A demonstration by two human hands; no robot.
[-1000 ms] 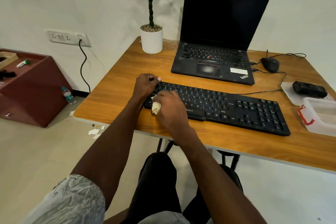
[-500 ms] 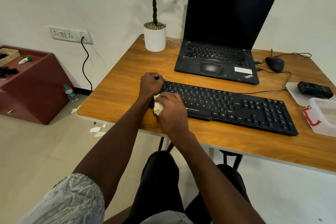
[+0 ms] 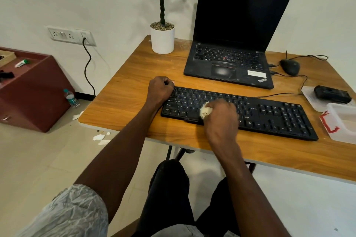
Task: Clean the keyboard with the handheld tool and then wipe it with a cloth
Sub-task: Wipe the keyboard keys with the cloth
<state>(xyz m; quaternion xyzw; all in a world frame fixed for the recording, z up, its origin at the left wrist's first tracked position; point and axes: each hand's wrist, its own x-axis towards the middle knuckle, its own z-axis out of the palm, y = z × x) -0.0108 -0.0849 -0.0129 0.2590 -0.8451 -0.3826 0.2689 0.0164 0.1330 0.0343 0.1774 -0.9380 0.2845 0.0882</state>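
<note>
A black full-size keyboard (image 3: pixel 269 115) lies across the wooden table (image 3: pixel 131 82), in front of me. My right hand (image 3: pixel 221 117) grips a crumpled pale cloth (image 3: pixel 205 112) and presses it onto the keys near the space bar, left of the keyboard's middle. My left hand (image 3: pixel 160 90) rests with curled fingers on the keyboard's far left corner, holding it in place. A black handheld device (image 3: pixel 332 94) lies on a white lid at the right edge of the table.
An open black laptop (image 3: pixel 231 44) stands behind the keyboard, with a potted plant (image 3: pixel 162 38) to its left and a wired mouse (image 3: pixel 290 66) to its right. A clear plastic box with a red clasp (image 3: pixel 342 123) sits at the right. Paper scraps lie on the floor.
My right hand has slid the cloth to the right, from the keyboard's left end toward its middle. My left hand stays on the left corner.
</note>
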